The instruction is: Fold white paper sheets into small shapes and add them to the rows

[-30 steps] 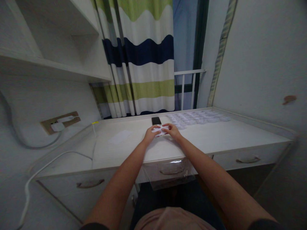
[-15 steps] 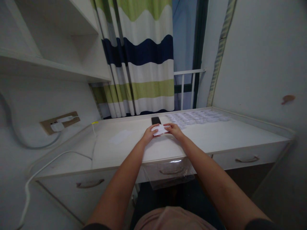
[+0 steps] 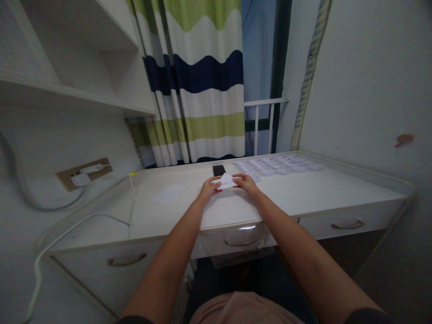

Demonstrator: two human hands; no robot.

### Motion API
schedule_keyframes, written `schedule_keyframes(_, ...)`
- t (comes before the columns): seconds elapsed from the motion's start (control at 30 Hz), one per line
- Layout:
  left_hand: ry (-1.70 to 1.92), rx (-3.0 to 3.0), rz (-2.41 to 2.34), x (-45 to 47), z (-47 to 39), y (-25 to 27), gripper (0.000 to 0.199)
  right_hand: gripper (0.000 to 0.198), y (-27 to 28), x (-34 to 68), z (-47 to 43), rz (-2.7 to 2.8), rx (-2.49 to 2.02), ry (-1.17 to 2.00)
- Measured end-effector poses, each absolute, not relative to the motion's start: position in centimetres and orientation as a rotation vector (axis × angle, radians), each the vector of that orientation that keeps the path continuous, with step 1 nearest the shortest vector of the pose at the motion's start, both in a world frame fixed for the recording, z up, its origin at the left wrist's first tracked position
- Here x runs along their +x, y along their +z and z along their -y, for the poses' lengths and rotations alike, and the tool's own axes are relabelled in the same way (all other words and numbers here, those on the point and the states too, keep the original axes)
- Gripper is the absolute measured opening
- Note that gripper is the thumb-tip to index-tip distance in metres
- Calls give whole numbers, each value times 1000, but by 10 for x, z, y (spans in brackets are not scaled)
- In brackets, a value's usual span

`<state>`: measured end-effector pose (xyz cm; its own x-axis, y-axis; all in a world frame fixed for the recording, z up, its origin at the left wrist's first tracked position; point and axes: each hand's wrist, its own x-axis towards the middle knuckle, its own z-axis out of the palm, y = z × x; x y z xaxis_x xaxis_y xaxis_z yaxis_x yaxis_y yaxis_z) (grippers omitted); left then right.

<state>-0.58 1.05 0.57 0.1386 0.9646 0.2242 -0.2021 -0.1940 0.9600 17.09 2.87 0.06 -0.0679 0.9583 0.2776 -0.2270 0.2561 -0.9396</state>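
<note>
A small folded white paper (image 3: 226,182) is stretched between my two hands, just above the white desk. Its upper edge rises to a point in the middle. My left hand (image 3: 209,189) grips the left end, thumb in front and fingers behind. On the right end, my right hand (image 3: 245,183) has a similar pinch. Just behind the paper lies a black phone-like slab (image 3: 219,170). Many small folded white paper pieces (image 3: 280,165) lie in rows at the back right of the desk.
The white desk (image 3: 303,191) has a raised rim and drawers in front. Flat white paper (image 3: 168,193) lies at the left. A white cable (image 3: 84,219) crosses the left edge. A clear plastic sheet (image 3: 232,252) hangs over the middle drawer. A shelf (image 3: 77,96) juts out at upper left.
The paper has turned in my hands and now shows a pointed top edge with flat ends. Both hands have stayed in nearly the same place.
</note>
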Motion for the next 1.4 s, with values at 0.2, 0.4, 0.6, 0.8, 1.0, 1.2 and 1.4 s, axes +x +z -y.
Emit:
schedule_keyframes(0.2, 1355, 1316, -795, -6, -12, 7, 35, 17, 0, 171, -28, 1244, -769, 1202)
schedule_keyframes(0.4, 1451, 1327, -882, -9, -15, 6, 15, 18, -1, 172, -26, 1291, -688, 1303)
schedule_keyframes(0.6, 1417, 1333, -1011, -8, -18, 4, 10, 7, -1, 172, -28, 1368, -798, 1257)
schedule_keyframes(0.8, 1277, 1322, -954, -7, -10, 7, 13, 6, -1, 172, -28, 1366, -790, 1241)
schedule_keyframes(1.0, 1236, 1290, -846, -8, -7, 10, 35, 22, 5, 171, -21, 1362, -751, 1329)
schedule_keyframes(1.2, 1230, 1320, -853, -11, -10, 9, 41, 20, 8, 173, -17, 1329, -761, 1368)
schedule_keyframes(1.4, 1223, 1361, -900, -13, -12, 9, 41, 10, 6, 174, -21, 1318, -773, 1276)
